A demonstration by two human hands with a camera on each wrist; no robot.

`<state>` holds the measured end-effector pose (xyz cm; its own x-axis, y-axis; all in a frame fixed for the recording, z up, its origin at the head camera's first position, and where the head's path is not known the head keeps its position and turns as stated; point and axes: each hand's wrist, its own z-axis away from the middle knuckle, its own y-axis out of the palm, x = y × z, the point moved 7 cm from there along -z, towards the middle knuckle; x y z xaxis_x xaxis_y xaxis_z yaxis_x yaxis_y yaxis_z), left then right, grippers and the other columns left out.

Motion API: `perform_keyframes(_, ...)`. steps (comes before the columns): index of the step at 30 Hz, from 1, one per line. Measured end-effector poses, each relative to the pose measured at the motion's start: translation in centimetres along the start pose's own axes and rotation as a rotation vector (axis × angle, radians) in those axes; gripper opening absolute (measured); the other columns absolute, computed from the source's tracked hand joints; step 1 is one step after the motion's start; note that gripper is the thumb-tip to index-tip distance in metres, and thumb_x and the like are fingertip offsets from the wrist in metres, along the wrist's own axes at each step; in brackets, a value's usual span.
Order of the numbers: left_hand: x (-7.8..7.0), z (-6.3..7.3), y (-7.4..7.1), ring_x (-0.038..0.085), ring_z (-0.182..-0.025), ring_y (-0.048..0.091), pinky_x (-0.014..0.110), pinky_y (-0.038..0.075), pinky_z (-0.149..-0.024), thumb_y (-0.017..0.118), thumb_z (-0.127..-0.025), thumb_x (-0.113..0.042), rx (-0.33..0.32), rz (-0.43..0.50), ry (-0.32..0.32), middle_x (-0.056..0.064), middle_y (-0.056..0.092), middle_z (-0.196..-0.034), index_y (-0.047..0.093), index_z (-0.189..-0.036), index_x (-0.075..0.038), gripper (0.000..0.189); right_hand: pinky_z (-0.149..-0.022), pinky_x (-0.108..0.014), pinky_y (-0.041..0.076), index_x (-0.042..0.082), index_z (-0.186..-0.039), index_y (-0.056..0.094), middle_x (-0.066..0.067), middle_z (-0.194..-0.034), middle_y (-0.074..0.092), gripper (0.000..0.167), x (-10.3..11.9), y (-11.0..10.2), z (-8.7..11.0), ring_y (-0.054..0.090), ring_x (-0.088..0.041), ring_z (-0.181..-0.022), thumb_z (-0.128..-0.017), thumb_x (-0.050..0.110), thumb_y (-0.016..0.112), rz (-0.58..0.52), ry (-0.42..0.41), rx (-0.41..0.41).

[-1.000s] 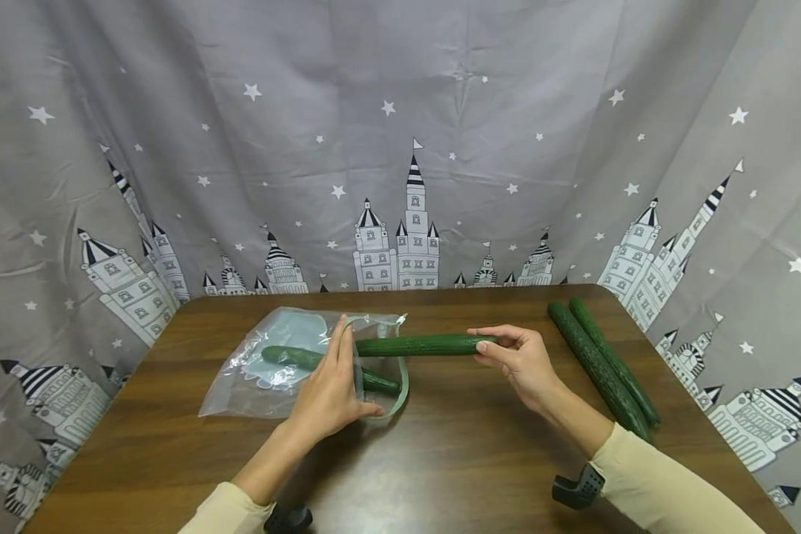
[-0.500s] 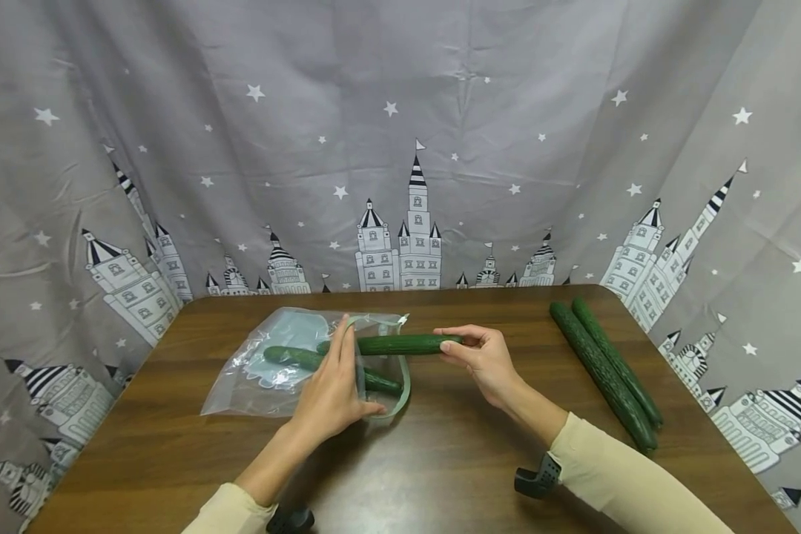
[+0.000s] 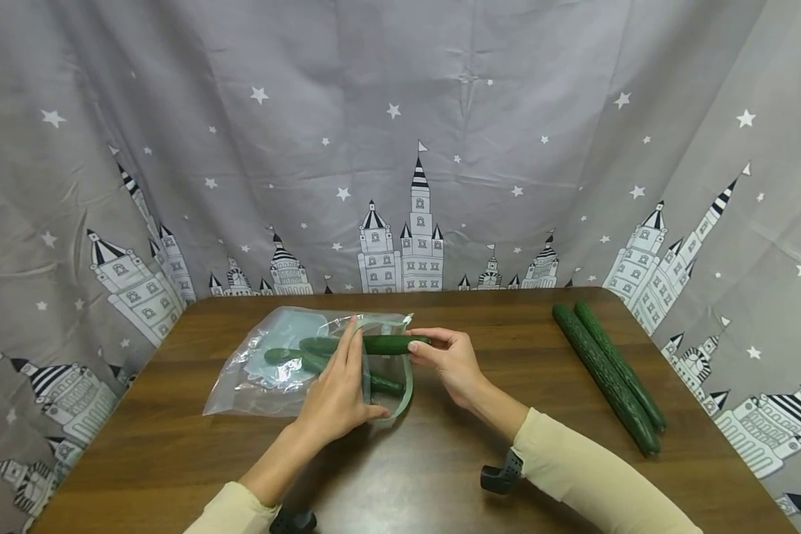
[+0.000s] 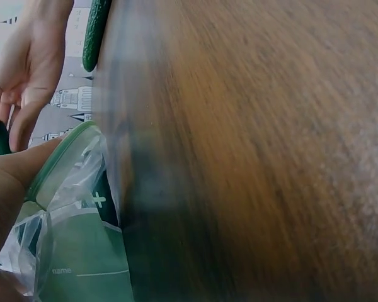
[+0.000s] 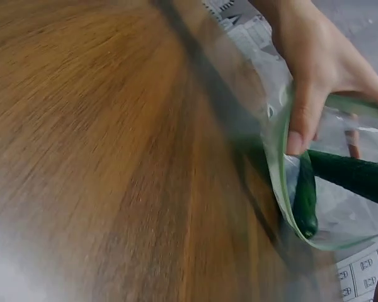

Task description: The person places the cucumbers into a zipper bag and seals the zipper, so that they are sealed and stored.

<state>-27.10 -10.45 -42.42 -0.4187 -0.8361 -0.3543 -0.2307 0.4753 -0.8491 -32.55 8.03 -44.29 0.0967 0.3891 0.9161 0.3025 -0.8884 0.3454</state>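
Note:
My left hand holds a clear zip bag at its mouth, thumb on the near side of the rim and fingers toward the far side, so the mouth gapes to the right. One cucumber lies inside the bag, its end near the opening. My right hand pinches the near end of another cucumber, most of whose length is within the bag. In the right wrist view this cucumber crosses above the one inside. The left wrist view shows the bag's green label panel.
Two more cucumbers, a thicker one and a slimmer one, lie side by side at the table's right. A grey curtain printed with castles and stars hangs behind the wooden table.
My right hand has moved left, sliding its cucumber deeper into the bag. The left hand has kept its place at the bag's mouth.

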Motion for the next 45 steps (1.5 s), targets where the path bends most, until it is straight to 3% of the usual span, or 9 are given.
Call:
perform_keyframes(5,-0.1,-0.1,0.0,0.046,-0.137,0.046,0.065,0.057,-0.081,0.106,-0.049,-0.042,-0.004,0.005,0.011,0.01,0.007,-0.172,0.021,-0.161,-0.001,0.147,-0.09,-0.038,0.059,-0.02,-0.121,0.062,-0.02,-0.116,0.072,0.032,-1.1,0.6,-0.5,0.072,-0.02,-0.097,-0.092,-0.011,0.071,0.068,0.063,0.008)
perform_keyframes(10,-0.2,-0.1,0.0,0.046,-0.138,0.045,0.067,0.056,-0.081,0.106,-0.05,-0.042,0.006,0.001,0.008,0.009,0.006,-0.173,0.02,-0.162,-0.002,0.147,-0.078,-0.026,0.057,-0.008,-0.112,0.076,-0.016,-0.106,0.076,0.028,-0.7,0.0,-0.7,0.069,-0.015,-0.09,-0.086,-0.001,0.082,0.385,0.049,0.018)
perform_keyframes(13,-0.1,0.0,0.0,0.046,-0.138,0.044,0.067,0.056,-0.08,0.106,-0.05,-0.041,0.007,-0.005,0.004,0.009,0.006,-0.173,0.018,-0.163,-0.003,0.148,-0.075,-0.025,0.053,-0.002,-0.11,0.079,-0.013,-0.104,0.077,0.028,-0.4,-0.3,-0.6,0.069,-0.015,-0.091,-0.084,0.005,0.085,0.506,0.051,0.027)
perform_keyframes(16,-0.1,0.1,0.1,0.046,-0.139,0.043,0.067,0.056,-0.08,0.106,-0.05,-0.041,0.011,-0.001,0.009,0.01,0.005,-0.173,0.017,-0.163,-0.004,0.149,-0.087,-0.035,0.057,-0.007,-0.118,0.074,-0.018,-0.112,0.074,0.03,-0.5,-0.1,-0.5,0.072,-0.024,-0.099,-0.089,-0.001,0.076,0.463,0.074,0.068)
perform_keyframes(20,-0.2,0.1,0.1,0.046,-0.139,0.043,0.066,0.056,-0.082,0.106,-0.05,-0.04,0.011,0.002,0.019,0.011,0.006,-0.173,0.015,-0.164,-0.004,0.15,-0.097,-0.046,0.055,-0.009,-0.125,0.069,-0.02,-0.125,0.069,0.034,-0.6,0.4,-0.3,0.067,-0.033,-0.112,-0.092,-0.007,0.066,0.45,0.051,0.143)
perform_keyframes(24,-0.2,0.0,0.1,0.046,-0.138,0.044,0.067,0.056,-0.08,0.106,-0.051,-0.04,0.01,0.0,0.021,0.01,0.007,-0.173,0.014,-0.164,-0.005,0.15,-0.099,-0.042,0.054,-0.004,-0.125,0.071,-0.015,-0.127,0.068,0.032,-0.7,0.9,-0.3,0.064,-0.033,-0.119,-0.093,-0.004,0.07,0.531,0.0,0.198)
perform_keyframes(32,-0.3,0.0,0.2,0.046,-0.137,0.045,0.067,0.056,-0.08,0.106,-0.051,-0.039,0.014,-0.004,0.024,0.011,0.006,-0.173,0.014,-0.164,-0.004,0.15,-0.093,-0.048,0.057,-0.001,-0.114,0.077,-0.014,-0.117,0.073,0.025,-0.4,1.4,-0.6,0.067,-0.03,-0.108,-0.089,-0.005,0.076,0.657,-0.164,0.181)
perform_keyframes(38,-0.3,0.0,0.4,0.044,-0.141,0.041,0.065,0.056,-0.084,0.106,-0.05,-0.038,0.015,-0.009,0.034,0.013,0.008,-0.172,0.014,-0.164,-0.004,0.15,-0.082,-0.028,0.06,0.0,-0.106,0.08,-0.012,-0.107,0.076,0.022,-0.1,2.5,-0.7,0.072,-0.026,-0.099,-0.085,-0.007,0.081,0.794,-0.365,0.191)
perform_keyframes(45,-0.6,0.2,0.4,0.04,-0.145,0.036,0.063,0.055,-0.09,0.106,-0.05,-0.037,0.025,-0.017,0.052,0.013,0.008,-0.172,0.016,-0.163,-0.001,0.149,-0.072,-0.021,0.059,0.0,-0.106,0.078,-0.01,-0.102,0.075,0.021,-0.4,4.5,-0.9,0.074,-0.022,-0.088,-0.085,-0.004,0.082,0.938,-0.47,0.254)
